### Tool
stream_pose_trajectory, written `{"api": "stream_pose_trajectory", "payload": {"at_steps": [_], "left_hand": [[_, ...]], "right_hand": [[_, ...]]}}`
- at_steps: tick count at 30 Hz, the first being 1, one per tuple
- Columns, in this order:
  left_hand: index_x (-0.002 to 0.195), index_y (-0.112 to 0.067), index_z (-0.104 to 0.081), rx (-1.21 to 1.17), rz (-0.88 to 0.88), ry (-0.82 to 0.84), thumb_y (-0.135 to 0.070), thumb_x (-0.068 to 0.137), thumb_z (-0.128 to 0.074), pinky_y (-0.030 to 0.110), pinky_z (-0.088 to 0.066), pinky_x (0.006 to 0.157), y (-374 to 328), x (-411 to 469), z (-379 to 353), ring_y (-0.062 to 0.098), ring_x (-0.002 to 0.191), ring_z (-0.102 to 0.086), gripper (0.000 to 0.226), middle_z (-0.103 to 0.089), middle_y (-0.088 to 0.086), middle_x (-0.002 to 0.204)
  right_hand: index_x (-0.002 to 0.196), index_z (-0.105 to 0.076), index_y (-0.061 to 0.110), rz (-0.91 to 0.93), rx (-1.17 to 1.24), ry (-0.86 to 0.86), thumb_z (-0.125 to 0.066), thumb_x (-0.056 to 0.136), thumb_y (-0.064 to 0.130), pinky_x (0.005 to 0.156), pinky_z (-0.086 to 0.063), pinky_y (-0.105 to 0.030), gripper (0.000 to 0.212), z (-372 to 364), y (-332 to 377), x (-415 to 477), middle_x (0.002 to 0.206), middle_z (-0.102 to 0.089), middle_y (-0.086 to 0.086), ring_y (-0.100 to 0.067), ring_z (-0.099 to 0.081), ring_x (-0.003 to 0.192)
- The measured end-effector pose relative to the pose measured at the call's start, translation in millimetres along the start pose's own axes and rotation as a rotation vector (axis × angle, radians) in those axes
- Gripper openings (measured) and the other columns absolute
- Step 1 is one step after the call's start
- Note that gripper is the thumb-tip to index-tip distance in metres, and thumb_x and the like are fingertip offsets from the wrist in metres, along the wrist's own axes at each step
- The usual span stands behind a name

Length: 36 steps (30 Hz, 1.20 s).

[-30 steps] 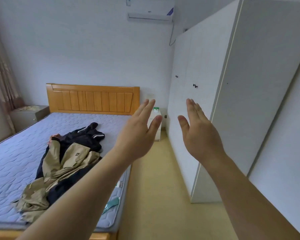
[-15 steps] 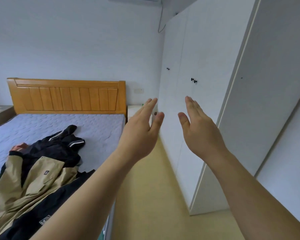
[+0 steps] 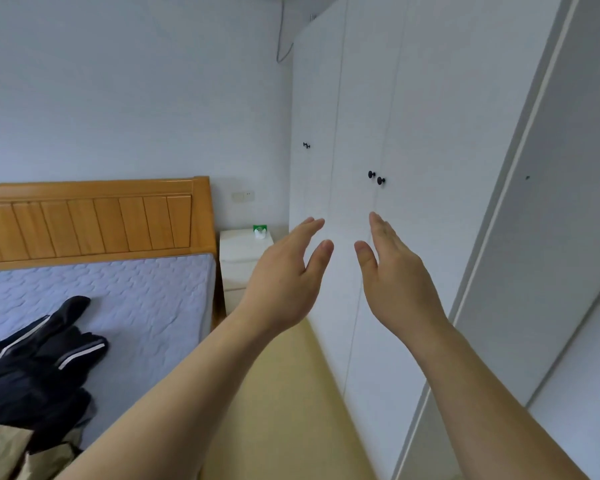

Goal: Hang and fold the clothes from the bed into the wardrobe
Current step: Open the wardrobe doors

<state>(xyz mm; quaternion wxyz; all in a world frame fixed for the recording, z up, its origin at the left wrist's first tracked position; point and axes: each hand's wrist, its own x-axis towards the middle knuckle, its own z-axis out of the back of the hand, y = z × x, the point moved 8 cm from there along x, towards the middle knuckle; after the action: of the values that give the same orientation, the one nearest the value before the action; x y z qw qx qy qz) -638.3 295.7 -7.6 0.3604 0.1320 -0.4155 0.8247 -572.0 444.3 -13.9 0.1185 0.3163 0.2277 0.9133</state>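
Note:
A white wardrobe (image 3: 423, 140) fills the right side, its doors shut, with two black knobs (image 3: 376, 177) side by side at mid height. My left hand (image 3: 284, 275) and my right hand (image 3: 395, 275) are raised in front of its doors, palms facing each other, fingers apart and empty. Both hands are below the knobs and not touching the doors. A pile of clothes lies on the bed at the lower left: a black jacket (image 3: 39, 368) on top of a tan jacket (image 3: 4, 452), partly cut off by the frame edge.
The bed (image 3: 146, 299) has a lilac quilted mattress and a wooden headboard (image 3: 90, 220). A small white nightstand (image 3: 243, 258) with a green-and-white item stands between bed and wardrobe. A yellow floor strip (image 3: 284, 410) runs between them.
The view has turned right and closer to the wardrobe; the bed and clothes have slid to the left edge. Both hands stay raised and open, now nearer the doors.

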Motion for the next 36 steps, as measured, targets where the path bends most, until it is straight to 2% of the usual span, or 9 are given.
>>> {"api": "stream_pose_trajectory", "payload": {"at_steps": [5, 8, 15, 17, 20, 24, 29, 32, 36], "left_hand": [[0.152, -0.029, -0.043, -0.004, -0.004, 0.011, -0.046, 0.106, -0.039, 0.026, -0.027, 0.119, 38.5, 103.1, -45.9, 0.003, 0.145, -0.033, 0.049, -0.045, -0.012, 0.155], [0.151, -0.028, -0.045, -0.030, 0.013, 0.023, -0.043, 0.107, -0.040, 0.020, -0.027, 0.115, 55.5, 163.3, -68.0, 0.002, 0.143, -0.036, 0.047, -0.047, -0.014, 0.153], [0.149, -0.030, -0.048, -0.142, 0.054, 0.086, -0.043, 0.106, -0.043, 0.027, -0.038, 0.114, 103.7, 272.1, -125.5, 0.002, 0.135, -0.047, 0.045, -0.053, -0.014, 0.148], [0.148, -0.030, -0.049, -0.163, 0.041, 0.107, -0.042, 0.106, -0.044, 0.019, -0.038, 0.108, 116.4, 301.4, -141.7, -0.001, 0.131, -0.049, 0.044, -0.053, -0.015, 0.147], [0.147, -0.029, -0.050, -0.200, -0.002, 0.143, -0.040, 0.106, -0.043, 0.001, -0.030, 0.090, 132.5, 346.3, -168.1, -0.006, 0.122, -0.049, 0.043, -0.053, -0.016, 0.145], [0.147, -0.028, -0.050, -0.269, -0.087, 0.225, -0.038, 0.107, -0.043, -0.004, -0.030, 0.084, 154.4, 402.5, -206.8, -0.007, 0.115, -0.049, 0.042, -0.053, -0.015, 0.145], [0.147, -0.026, -0.049, -0.342, -0.146, 0.395, -0.037, 0.107, -0.044, 0.000, -0.034, 0.085, 178.9, 464.3, -249.4, -0.004, 0.112, -0.051, 0.042, -0.052, -0.013, 0.144], [0.146, -0.029, -0.049, -0.381, -0.205, 0.470, -0.034, 0.106, -0.046, 0.014, -0.036, 0.094, 183.8, 497.7, -273.3, -0.001, 0.113, -0.052, 0.040, -0.052, -0.011, 0.143], [0.149, -0.029, -0.044, -0.376, -0.278, 0.550, -0.034, 0.105, -0.047, 0.022, -0.037, 0.100, 184.4, 527.2, -306.6, 0.005, 0.119, -0.051, 0.044, -0.047, -0.007, 0.145]], "right_hand": [[0.161, -0.018, 0.028, -0.083, 0.106, -0.048, -0.031, 0.109, 0.043, 0.117, -0.025, -0.027, 0.056, -34.9, -67.7, 93.9, 0.166, -0.025, 0.011, -0.009, -0.024, 0.152], [0.161, -0.022, 0.028, -0.132, 0.144, -0.070, -0.032, 0.109, 0.043, 0.116, -0.027, -0.027, 0.055, -48.1, -100.8, 151.8, 0.164, -0.030, 0.009, -0.013, -0.031, 0.149], [0.160, -0.027, 0.027, -0.186, 0.115, -0.097, -0.033, 0.109, 0.042, 0.115, -0.031, -0.029, 0.053, -79.3, -154.9, 257.8, 0.160, -0.039, 0.005, -0.016, -0.038, 0.146], [0.160, -0.028, 0.028, -0.216, 0.095, -0.103, -0.034, 0.109, 0.042, 0.114, -0.034, -0.032, 0.053, -89.1, -169.8, 279.0, 0.157, -0.044, 0.002, -0.017, -0.041, 0.143], [0.159, -0.030, 0.028, -0.261, 0.040, -0.123, -0.035, 0.109, 0.040, 0.109, -0.041, -0.036, 0.051, -101.8, -191.4, 307.1, 0.152, -0.050, -0.001, -0.020, -0.047, 0.138], [0.156, -0.036, 0.024, -0.318, -0.043, -0.192, -0.035, 0.109, 0.039, 0.112, -0.041, -0.039, 0.050, -117.3, -215.7, 343.3, 0.152, -0.050, 0.001, -0.020, -0.049, 0.137], [0.153, -0.041, 0.025, -0.442, -0.096, -0.253, -0.035, 0.109, 0.037, 0.112, -0.041, -0.037, 0.046, -140.0, -236.2, 378.1, 0.150, -0.051, 0.008, -0.015, -0.049, 0.137], [0.153, -0.041, 0.021, -0.503, -0.168, -0.277, -0.035, 0.109, 0.035, 0.113, -0.040, -0.039, 0.047, -150.2, -239.5, 392.7, 0.151, -0.050, 0.004, -0.016, -0.047, 0.138], [0.152, -0.042, 0.018, -0.551, -0.263, -0.326, -0.035, 0.109, 0.031, 0.113, -0.040, -0.038, 0.045, -153.1, -236.1, 405.8, 0.149, -0.052, 0.000, -0.018, -0.048, 0.137]]}}
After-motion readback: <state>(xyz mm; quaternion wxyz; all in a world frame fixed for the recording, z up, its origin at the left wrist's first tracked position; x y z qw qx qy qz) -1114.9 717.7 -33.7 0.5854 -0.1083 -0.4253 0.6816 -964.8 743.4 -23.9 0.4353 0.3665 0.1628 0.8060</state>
